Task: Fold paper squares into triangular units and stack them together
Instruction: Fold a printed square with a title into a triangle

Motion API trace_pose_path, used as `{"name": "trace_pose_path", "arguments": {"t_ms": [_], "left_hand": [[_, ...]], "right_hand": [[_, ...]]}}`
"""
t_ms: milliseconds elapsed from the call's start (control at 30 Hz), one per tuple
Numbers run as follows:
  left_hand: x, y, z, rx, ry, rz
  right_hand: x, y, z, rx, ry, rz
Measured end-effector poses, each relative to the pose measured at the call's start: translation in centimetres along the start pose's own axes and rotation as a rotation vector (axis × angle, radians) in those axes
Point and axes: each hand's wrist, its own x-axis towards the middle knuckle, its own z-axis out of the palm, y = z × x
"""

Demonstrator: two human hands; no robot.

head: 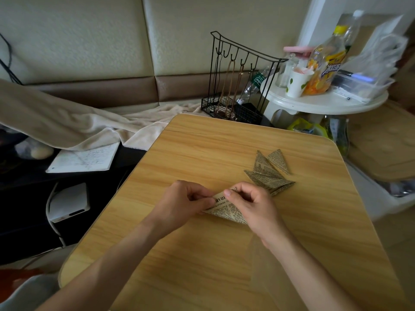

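Observation:
A newspaper-print paper (pixel 226 209) lies partly folded on the wooden table (pixel 202 254), held between both hands. My left hand (pixel 179 200) pinches its left part with curled fingers. My right hand (pixel 253 205) pinches its upper edge and covers its right side. Just behind my right hand lie folded triangular units (pixel 267 176) of the same print, overlapping one another, with one more triangle (pixel 279 160) leaning at their far side.
A black wire rack (pixel 238 86) with hooks stands at the table's far edge. A round white side table (pixel 325 99) at the back right carries a cup, bottles and a snack bag. A notebook (pixel 85 158) and a beige blanket lie to the left.

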Motion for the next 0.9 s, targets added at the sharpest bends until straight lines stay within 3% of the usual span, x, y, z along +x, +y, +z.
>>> {"name": "trace_pose_path", "arguments": {"t_ms": [433,700,900], "left_hand": [[0.2,0.9,-0.5,0.213,-0.103,-0.037],[0.2,0.9,-0.6,-0.005,-0.083,-0.160],[0.3,0.6,0.2,-0.291,0.077,-0.246]], "right_hand": [[0.1,-1.1,-1.0,-0.122,-0.043,0.001],[0.2,-0.9,-1.1,-0.040,0.004,0.092],[0.0,-1.4,-1.0,0.287,0.053,0.233]]}}
